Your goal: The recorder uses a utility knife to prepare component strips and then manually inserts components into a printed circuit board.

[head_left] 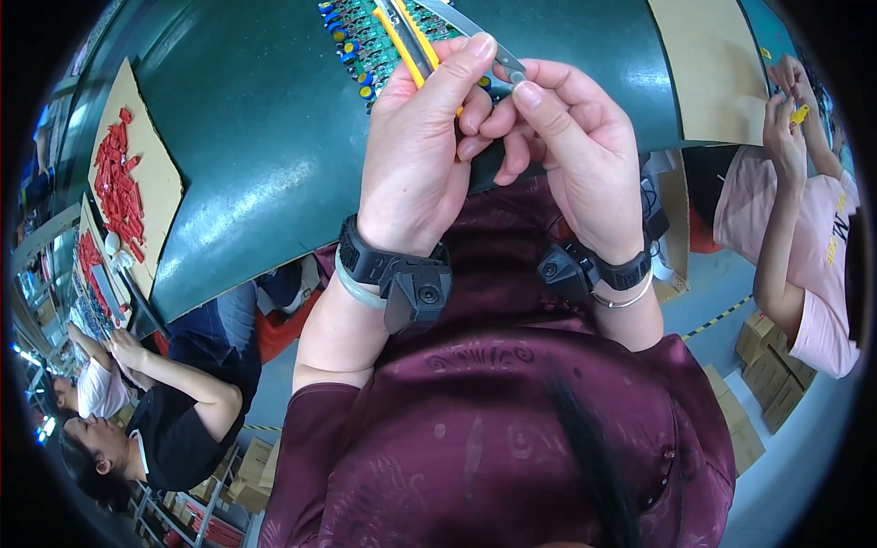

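At the upper centre of the frame, the left hand [416, 151] is raised with its thumb extended and fingers curled closed around a yellow-edged utility knife [393, 32], while the right hand [589, 137] pinches the lower end of a grey blade [468, 25] between thumb and index finger, its other fingers loosely bent. Beneath them, green circuit boards [358, 50] lie on a dark green workbench [265, 137], with red pieces [119, 183] on cardboard [163, 169] at left. Co-workers sit at lower left and far right.
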Demonstrator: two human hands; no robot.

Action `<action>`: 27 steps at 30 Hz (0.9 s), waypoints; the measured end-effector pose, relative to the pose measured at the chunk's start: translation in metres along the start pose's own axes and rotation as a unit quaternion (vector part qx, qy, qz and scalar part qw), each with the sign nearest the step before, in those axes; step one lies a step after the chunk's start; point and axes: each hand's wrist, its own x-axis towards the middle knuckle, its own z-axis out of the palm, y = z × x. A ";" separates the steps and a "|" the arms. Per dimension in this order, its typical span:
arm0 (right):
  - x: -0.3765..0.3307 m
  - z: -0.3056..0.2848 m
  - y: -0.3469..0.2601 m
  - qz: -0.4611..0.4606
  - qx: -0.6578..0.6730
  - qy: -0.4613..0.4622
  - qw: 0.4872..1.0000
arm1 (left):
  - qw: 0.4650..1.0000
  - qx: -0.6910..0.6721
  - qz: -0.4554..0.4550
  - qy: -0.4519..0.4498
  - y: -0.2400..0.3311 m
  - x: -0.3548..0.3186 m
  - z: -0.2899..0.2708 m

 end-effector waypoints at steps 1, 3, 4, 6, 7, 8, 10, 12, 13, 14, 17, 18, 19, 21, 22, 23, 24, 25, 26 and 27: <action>0.000 0.000 0.000 0.000 0.000 -0.001 1.000 | 1.000 0.000 0.000 0.000 0.000 0.000 0.000; 0.000 -0.001 -0.001 0.000 0.000 -0.001 1.000 | 1.000 0.006 0.008 -0.002 -0.001 0.001 -0.001; 0.000 -0.001 -0.002 0.005 0.000 -0.004 1.000 | 1.000 0.010 0.012 -0.002 -0.001 0.000 -0.001; 0.000 -0.003 -0.004 0.014 0.001 -0.011 1.000 | 1.000 0.019 0.012 0.002 -0.001 0.000 -0.001; 0.001 -0.004 -0.005 0.014 0.001 -0.010 1.000 | 0.999 0.029 0.012 0.006 -0.001 0.000 -0.001; 0.001 -0.005 -0.006 0.022 -0.006 -0.008 1.000 | 0.999 0.039 0.012 0.010 -0.001 0.000 -0.001; 0.002 -0.007 -0.008 0.037 -0.019 -0.004 0.999 | 0.999 0.039 0.012 0.010 -0.001 0.000 -0.001; 0.004 -0.007 -0.010 0.044 -0.028 -0.004 0.999 | 0.999 0.040 0.013 0.012 -0.002 0.001 -0.002; 0.005 -0.007 -0.011 0.050 -0.036 -0.004 0.998 | 0.999 0.041 0.014 0.011 -0.002 0.001 -0.002; 0.006 -0.007 -0.012 0.056 -0.044 -0.004 0.997 | 0.999 0.045 0.011 0.011 -0.003 0.001 -0.002; 0.006 -0.008 -0.011 0.045 -0.056 0.009 0.997 | 0.999 0.053 0.007 0.008 -0.004 0.001 -0.001; 0.006 -0.009 -0.011 0.040 -0.063 0.015 0.997 | 0.998 0.057 0.001 0.009 -0.004 0.000 0.000; 0.006 -0.009 -0.012 0.037 -0.063 0.015 0.997 | 0.998 0.060 -0.005 0.010 -0.004 -0.001 0.001; 0.005 -0.009 -0.015 0.041 -0.069 0.020 0.997 | 0.998 0.065 -0.009 0.009 -0.003 0.000 0.002; 0.005 -0.009 -0.016 0.043 -0.071 0.023 0.996 | 0.998 0.069 -0.016 0.002 -0.003 0.000 0.000; 0.005 -0.009 -0.017 0.039 -0.071 0.021 0.997 | 0.997 0.073 -0.022 -0.004 -0.003 0.001 -0.001; 0.005 -0.008 -0.018 0.037 -0.064 0.030 0.997 | 0.997 0.078 -0.028 -0.011 -0.002 0.001 -0.002; 0.005 -0.007 -0.018 0.035 -0.056 0.039 0.997 | 0.996 0.080 -0.024 -0.012 -0.001 0.001 -0.002; 0.005 -0.006 -0.019 0.034 -0.049 0.046 0.997 | 0.999 0.033 -0.011 -0.013 0.001 -0.001 -0.002; 0.005 -0.005 -0.020 0.029 -0.047 0.043 0.998 | 1.000 -0.014 0.002 -0.014 0.003 -0.002 -0.002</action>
